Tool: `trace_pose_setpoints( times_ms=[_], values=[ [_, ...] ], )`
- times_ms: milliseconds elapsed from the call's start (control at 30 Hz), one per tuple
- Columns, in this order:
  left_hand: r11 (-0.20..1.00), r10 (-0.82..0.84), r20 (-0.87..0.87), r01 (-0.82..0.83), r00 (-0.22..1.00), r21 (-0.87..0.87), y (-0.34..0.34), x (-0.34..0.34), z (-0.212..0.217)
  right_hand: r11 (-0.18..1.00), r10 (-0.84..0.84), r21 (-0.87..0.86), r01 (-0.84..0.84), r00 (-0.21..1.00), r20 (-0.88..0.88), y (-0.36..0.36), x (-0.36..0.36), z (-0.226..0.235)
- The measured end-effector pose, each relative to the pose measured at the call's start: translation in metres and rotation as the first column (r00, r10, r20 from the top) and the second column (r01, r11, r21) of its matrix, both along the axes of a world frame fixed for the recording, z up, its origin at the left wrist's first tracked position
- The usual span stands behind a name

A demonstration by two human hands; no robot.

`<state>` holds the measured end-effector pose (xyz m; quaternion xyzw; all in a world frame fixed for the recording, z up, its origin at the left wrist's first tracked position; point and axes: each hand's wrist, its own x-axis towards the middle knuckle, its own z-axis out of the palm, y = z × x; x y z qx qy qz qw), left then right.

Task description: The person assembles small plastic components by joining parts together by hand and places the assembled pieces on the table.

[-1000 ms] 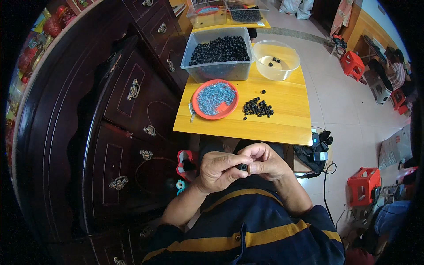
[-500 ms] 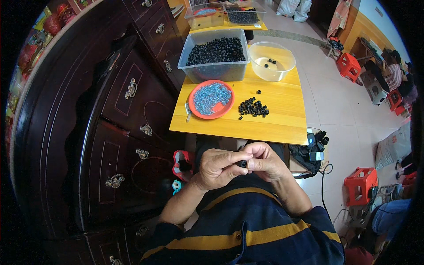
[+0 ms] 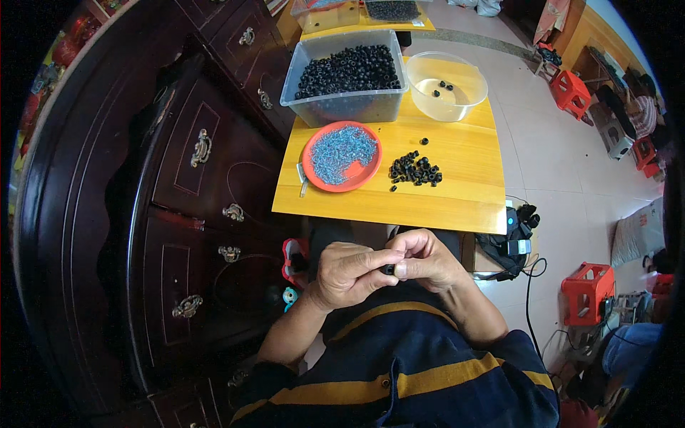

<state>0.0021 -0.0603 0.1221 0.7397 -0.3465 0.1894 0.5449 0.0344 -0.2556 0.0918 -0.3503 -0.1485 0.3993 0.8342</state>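
Observation:
Over my lap, just in front of the table's near edge, my two hands meet at the fingertips. My left hand [image 3: 349,274] pinches a small black cylindrical part [image 3: 387,269] between thumb and forefinger. The fingertips of my right hand [image 3: 430,262] are closed at the part's right side; whether they hold a smaller piece is hidden. Beyond the hands, a loose pile of similar black parts [image 3: 416,170] lies on the yellow table [image 3: 328,203]. Left of that pile sits a red plate [image 3: 377,153] with many tiny bluish, shiny pieces [image 3: 339,153].
A clear bin [image 3: 346,107] full of black parts stands at the table's back, beside a round clear tub [image 3: 467,107] holding a few. Dark wooden drawers [image 3: 193,157] line the left. Red stools [image 3: 589,292], a black bag [image 3: 499,250] and seated people are at the right.
The view has shifted slightly, so the table and bins appear a little higher. Both hands keep their pinch at the black part, with only small finger movement.

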Motion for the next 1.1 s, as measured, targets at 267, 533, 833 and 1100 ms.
trace_pose_setpoints(
  times_ms=[267,533,833,1100],
  values=[
    [0.996,0.032,-0.064,-0.037,0.997,-0.075,0.023,0.021,-0.024,0.998,0.020,-0.057,-0.023,0.999,-0.045,0.024,0.024,-0.015],
    [0.990,0.140,-0.090,-0.136,0.986,0.046,0.048,0.042,-0.035,0.993,0.045,-0.100,-0.058,0.992,-0.121,0.046,0.054,-0.031],
    [0.990,0.142,-0.183,-0.142,0.973,0.011,0.054,0.059,-0.050,0.996,0.085,-0.028,-0.090,0.984,-0.157,0.057,0.071,-0.054],
    [0.991,0.088,-0.307,-0.114,0.948,-0.067,0.050,0.067,-0.060,0.996,0.081,-0.024,-0.087,0.976,-0.200,0.057,0.080,-0.060]
  ],
)
